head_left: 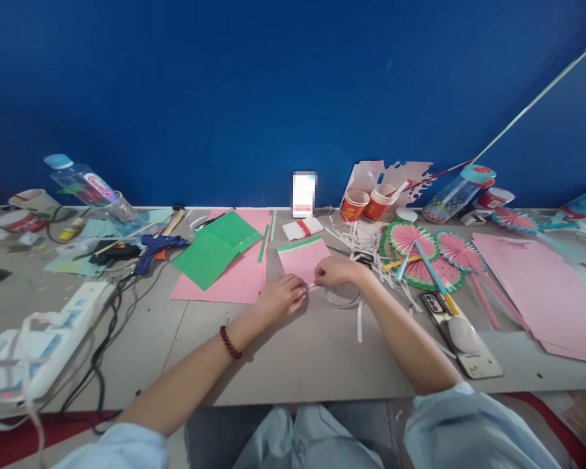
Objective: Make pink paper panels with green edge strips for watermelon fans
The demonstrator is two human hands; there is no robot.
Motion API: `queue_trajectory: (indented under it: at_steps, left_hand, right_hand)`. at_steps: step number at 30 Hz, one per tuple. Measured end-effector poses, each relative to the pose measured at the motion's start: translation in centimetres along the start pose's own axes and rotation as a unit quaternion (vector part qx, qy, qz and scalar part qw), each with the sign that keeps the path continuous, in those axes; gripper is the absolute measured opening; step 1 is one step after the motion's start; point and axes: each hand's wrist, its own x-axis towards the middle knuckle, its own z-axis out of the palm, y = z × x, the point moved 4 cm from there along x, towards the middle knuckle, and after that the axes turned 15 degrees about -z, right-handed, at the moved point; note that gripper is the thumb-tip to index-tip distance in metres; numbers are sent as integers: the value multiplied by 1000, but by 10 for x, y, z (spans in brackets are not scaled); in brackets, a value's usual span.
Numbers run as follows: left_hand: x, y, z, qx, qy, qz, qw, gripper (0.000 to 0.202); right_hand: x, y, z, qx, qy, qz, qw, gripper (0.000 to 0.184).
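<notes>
In front of me lies a small pink paper sheet with a green strip along its far edge. My left hand, fingers curled together, holds the sheet's near edge. Close by, my right hand pinches the same edge from the right. A thin pale sliver shows between the two sets of fingertips; I cannot tell whether it is a fold or tape. Partly beneath my right hand rests a clear ring-shaped roll, probably tape. A loose white strip lies just nearer to me.
Green sheets overlap pink paper at left, beside a blue glue gun and a power strip. Watermelon-patterned paper fans, a phone and pink sheets lie right. Red paper cups stand behind.
</notes>
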Motion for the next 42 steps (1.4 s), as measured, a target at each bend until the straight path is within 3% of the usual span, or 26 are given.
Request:
queue_trajectory:
  at_steps: [21,42]
  left_hand:
    - [0,-2,4,-23,-23,-36,999,14]
    - [-1,2,4,25,-33,0,999,19]
  right_hand:
    - [-4,-8,-2,-32,13,39,999,17]
    - [-2,-6,-1,-13,7,44,999,20]
